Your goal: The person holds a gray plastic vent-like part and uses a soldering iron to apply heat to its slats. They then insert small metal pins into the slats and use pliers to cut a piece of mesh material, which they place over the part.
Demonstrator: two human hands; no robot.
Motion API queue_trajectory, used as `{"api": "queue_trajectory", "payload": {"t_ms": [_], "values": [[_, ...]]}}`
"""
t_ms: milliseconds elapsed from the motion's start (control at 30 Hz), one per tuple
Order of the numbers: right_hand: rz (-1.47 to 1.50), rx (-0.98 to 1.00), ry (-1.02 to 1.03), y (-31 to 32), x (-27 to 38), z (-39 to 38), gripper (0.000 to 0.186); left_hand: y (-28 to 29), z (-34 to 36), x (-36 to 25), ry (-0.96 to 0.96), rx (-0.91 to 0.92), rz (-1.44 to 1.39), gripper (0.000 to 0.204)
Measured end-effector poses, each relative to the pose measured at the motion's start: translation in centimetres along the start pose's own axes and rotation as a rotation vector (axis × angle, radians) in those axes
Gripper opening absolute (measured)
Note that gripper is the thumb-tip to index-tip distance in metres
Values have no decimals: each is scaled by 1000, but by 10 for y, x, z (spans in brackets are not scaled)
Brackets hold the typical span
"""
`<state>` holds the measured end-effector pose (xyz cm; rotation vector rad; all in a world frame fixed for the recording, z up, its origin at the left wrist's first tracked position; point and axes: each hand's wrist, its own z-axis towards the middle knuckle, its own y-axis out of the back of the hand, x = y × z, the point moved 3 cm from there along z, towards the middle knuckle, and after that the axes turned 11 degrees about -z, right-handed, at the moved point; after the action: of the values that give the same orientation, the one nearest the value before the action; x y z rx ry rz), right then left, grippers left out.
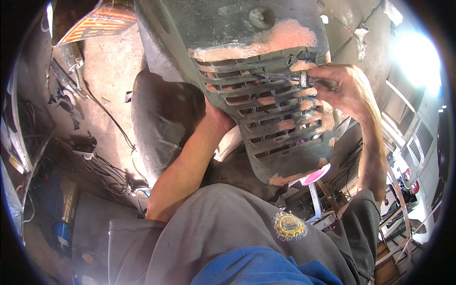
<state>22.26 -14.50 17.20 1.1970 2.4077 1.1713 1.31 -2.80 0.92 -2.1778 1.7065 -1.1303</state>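
A dark, slatted plastic panel [289, 149], like a vehicle grille, lies tilted over my lap. Salmon-coloured filler patches [285, 39] cover parts of its upper band, right side and lower edge. My left hand [217, 115] reaches behind the panel's left edge and holds it from below; the fingers are mostly hidden by the slats. At the right side, my right hand [339, 88] is closed around a slim tool with a bright metal collar [304, 79] and a thin dark shaft. The shaft lies across an upper slat gap; its exact kind does not show.
A pink-topped stand [316, 175] is just beyond the panel's lower right corner. Cables [111, 178] and scraps lie on the floor at left, below a red-and-yellow striped sheet [97, 23]. A white vehicle [422, 142] and metal frames are at far right, near glaring light.
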Motion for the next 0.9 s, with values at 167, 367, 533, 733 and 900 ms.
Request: {"api": "queue_trajectory", "payload": {"t_ms": [167,367,533,733,900], "values": [[-131,-23,55,4,9,-3,31,2,1,-1,13,3,-12,85],[-53,-19,24,3,9,-10,30,0,1,-1,12,-2,8,85],[-68,-49,-2,0,3,-15,29,8,4,-3,11,-4,0,83],[-3,-91,7,-10,5,-25,27,6,4,-2,-22,-10,-18,83],[7,-174,-1,-16,5,-39,28,3,3,0,-56,-44,1,85]]}}
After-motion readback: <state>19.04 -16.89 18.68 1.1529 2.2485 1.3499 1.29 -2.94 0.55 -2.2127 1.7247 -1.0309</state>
